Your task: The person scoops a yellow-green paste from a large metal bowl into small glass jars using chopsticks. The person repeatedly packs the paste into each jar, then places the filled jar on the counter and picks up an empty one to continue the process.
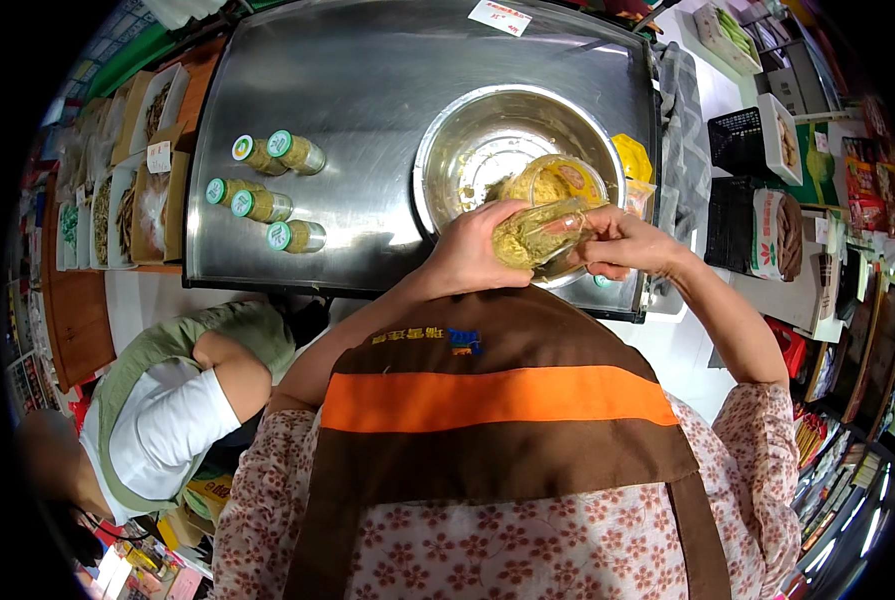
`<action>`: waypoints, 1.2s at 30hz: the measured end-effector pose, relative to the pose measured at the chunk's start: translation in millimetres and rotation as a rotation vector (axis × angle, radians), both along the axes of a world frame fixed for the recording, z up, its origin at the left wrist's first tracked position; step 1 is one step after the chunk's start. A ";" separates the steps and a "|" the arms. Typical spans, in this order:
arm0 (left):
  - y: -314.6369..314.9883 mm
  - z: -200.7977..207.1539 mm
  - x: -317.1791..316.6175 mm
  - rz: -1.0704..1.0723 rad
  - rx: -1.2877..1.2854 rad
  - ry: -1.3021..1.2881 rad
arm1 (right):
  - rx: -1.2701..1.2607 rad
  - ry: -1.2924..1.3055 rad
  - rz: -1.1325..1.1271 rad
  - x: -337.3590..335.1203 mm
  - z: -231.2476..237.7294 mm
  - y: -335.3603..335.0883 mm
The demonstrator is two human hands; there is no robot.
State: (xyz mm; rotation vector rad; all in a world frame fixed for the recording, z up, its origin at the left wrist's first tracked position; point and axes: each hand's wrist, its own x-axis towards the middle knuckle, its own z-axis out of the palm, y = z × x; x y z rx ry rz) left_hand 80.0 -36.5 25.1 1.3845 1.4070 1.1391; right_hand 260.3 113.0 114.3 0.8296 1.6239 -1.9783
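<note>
My left hand point(472, 250) is wrapped round a clear glass jar point(542, 238) that lies tilted on its side, with chopped yellow-green food inside. At the jar's right end, the fingers of my right hand point(627, 245) are bent and pressed together. What they grip there, if anything, I cannot make out. Just beyond the jar stands a large steel bowl point(447, 130), its inner wall smeared with food. Inside it sits a smaller rounded container point(567, 180) with more of the yellowish chopped food, partly hidden by the jar and my hands.
Several filled jars point(267, 205) with green-and-white lids lie or lean at the left of the steel table point(352, 100). A yellow packet point(631, 158) is right of the bowl. Boxes of dried goods point(152, 215) stand at the left. Another person point(172, 400) is close by at lower left.
</note>
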 end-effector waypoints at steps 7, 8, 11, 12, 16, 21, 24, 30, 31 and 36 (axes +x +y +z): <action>-6.6 -13.9 -12.1 0.058 -0.050 -0.184 | 0.207 0.162 -0.305 44.0 5.9 45.0; -6.6 -14.1 -15.3 0.077 -0.098 -0.240 | 0.313 0.120 -0.348 49.2 -5.4 54.1; -7.9 -12.4 -22.0 0.114 -0.164 -0.426 | 0.914 -0.002 -0.181 56.0 -33.9 49.7; -8.0 -13.9 -23.8 0.125 -0.163 -0.458 | 1.141 0.001 -0.095 58.4 -43.1 43.5; -12.9 -20.5 -26.7 0.110 -0.167 -0.471 | 1.365 0.155 -0.124 62.9 -84.1 23.7; -13.7 -18.7 -23.1 0.111 -0.180 -0.487 | 1.467 -0.060 0.123 51.4 -116.0 26.6; -15.3 -22.3 -23.7 0.114 -0.162 -0.491 | 1.465 -0.198 0.298 45.3 -123.6 36.1; -17.7 -20.6 -23.8 0.130 -0.163 -0.472 | 1.528 0.143 0.059 -6.7 -100.6 16.2; -14.8 -25.0 -23.8 0.097 -0.142 -0.454 | 1.505 0.239 -0.022 -13.9 -111.3 16.8; -13.1 -28.7 -21.7 0.080 -0.146 -0.418 | 0.816 0.127 -0.648 -39.7 -148.2 17.9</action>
